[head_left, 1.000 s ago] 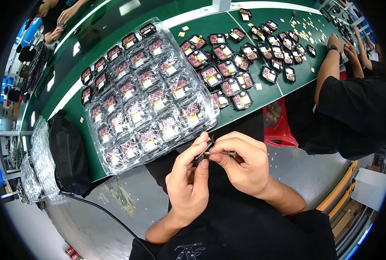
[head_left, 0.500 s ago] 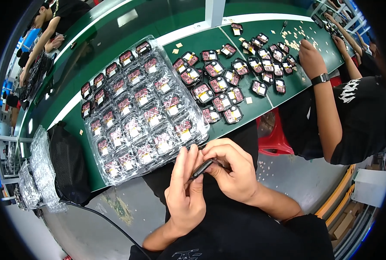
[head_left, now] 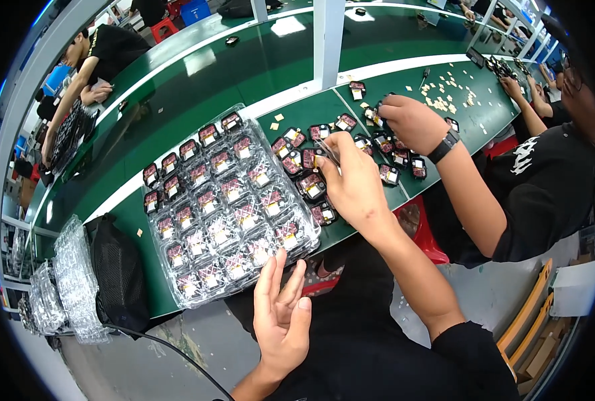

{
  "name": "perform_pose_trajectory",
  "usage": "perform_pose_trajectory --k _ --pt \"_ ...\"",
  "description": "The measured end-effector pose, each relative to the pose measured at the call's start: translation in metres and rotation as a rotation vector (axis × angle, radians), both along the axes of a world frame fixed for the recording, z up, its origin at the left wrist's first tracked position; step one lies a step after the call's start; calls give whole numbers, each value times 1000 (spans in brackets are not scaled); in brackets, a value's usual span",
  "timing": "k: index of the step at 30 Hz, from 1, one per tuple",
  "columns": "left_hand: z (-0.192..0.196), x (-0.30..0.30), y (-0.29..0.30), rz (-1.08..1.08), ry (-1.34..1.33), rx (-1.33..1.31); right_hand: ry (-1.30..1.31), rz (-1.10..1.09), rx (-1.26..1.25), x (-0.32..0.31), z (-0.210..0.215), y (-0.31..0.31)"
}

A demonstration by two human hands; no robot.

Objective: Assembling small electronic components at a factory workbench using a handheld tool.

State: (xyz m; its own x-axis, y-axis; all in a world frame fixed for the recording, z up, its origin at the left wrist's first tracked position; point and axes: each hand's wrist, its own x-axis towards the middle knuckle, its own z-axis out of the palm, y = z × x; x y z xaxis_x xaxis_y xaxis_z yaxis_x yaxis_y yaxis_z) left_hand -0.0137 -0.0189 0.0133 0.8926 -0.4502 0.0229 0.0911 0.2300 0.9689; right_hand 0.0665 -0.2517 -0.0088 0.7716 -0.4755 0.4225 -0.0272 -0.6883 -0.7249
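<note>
My left hand is raised beside the near right corner of the clear plastic tray, fingers stretched and palm bare. My right hand is over a group of small black cases with reddish circuit boards inside. A thin, greyish tool that looks like tweezers shows between its thumb and forefinger. The fingertips are close to one case; whether they touch it is hard to see. In the tray's pockets sit rows of similar cases. My right hand and forearm hide part of the loose group.
At the right, a co-worker's hand with a black wristband reaches over the same loose cases. Small pale squares are scattered farther back. A black mesh bag and stacked clear trays stand left. A metal post rises behind the bench.
My hands have parted, and the dark flat piece between them is out of sight. My right hand has moved up to the loose cases; my left has opened. The co-worker's hand has come leftward.
</note>
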Motion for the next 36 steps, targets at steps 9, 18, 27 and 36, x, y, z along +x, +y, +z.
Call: perform_pose_trajectory --k 9,18,27,36 --pt "-5 -9 2 -129 49 12 300 -18 -232 36 7 -10" --pt "-19 -5 10 -224 45 77 278 26 -226 -8 14 -9" --pt "-23 -8 8 -359 -10 157 459 -365 -364 20 8 -104" --pt "-24 -9 9 -369 -30 203 401 -304 -344 66 5 -157"
